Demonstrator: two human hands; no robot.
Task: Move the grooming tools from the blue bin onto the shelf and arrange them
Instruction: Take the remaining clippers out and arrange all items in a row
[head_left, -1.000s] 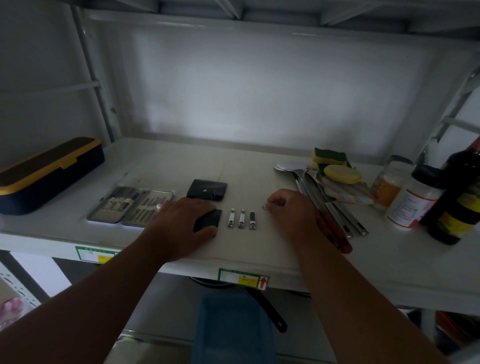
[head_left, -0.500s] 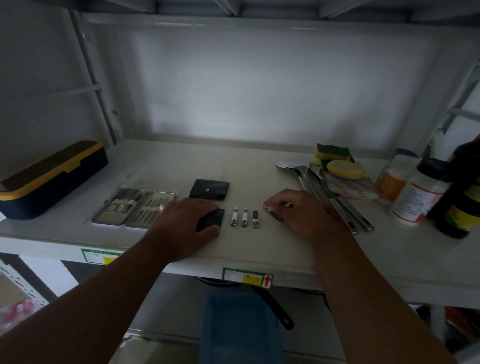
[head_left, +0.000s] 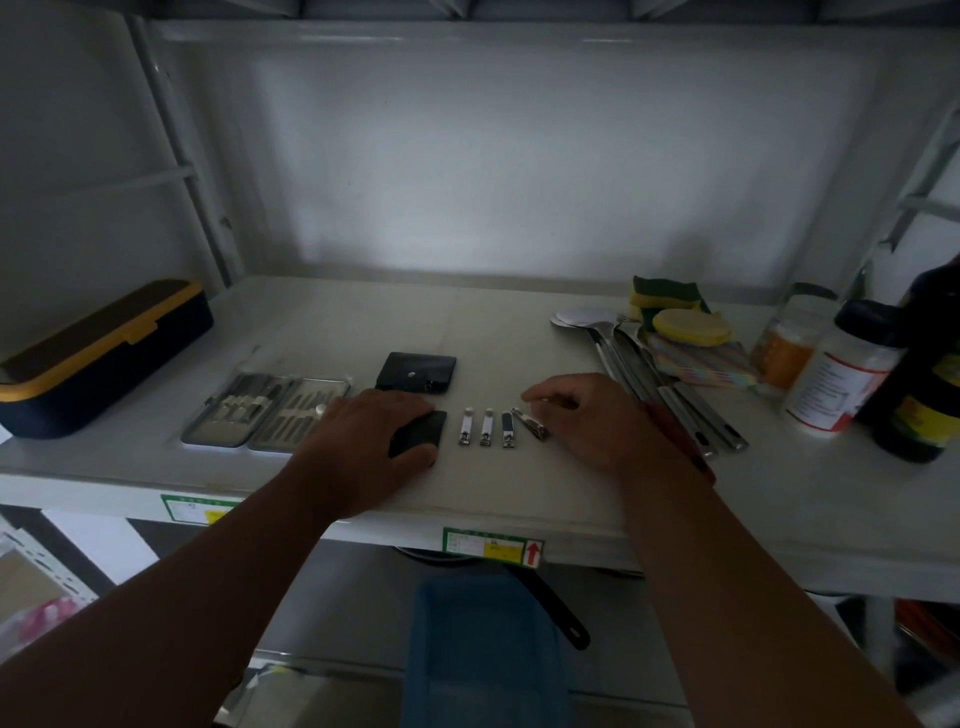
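Three small nail clippers (head_left: 487, 429) lie in a neat row on the white shelf (head_left: 519, 499). A fourth nail clipper (head_left: 529, 423) lies slanted just right of them, and my right hand (head_left: 592, 423) curls around its right end. My left hand (head_left: 358, 447) grips a small black case (head_left: 423, 432) at the left of the row. Behind it sits a black snap pouch (head_left: 415, 370), and an open manicure kit (head_left: 260, 413) lies to the left. The blue bin (head_left: 483, 654) stands below the shelf, its inside too dim to read.
A navy box with a yellow rim (head_left: 98, 358) sits at the shelf's left end. Metal spoons (head_left: 649, 379), sponges (head_left: 685, 322), jars (head_left: 836, 374) and a dark bottle (head_left: 924, 374) crowd the right side. A black pan handle (head_left: 550, 608) pokes out under the shelf.
My right hand has set the fourth clipper down at a slant beside the row and drawn slightly right. My left hand has stayed on the black case.
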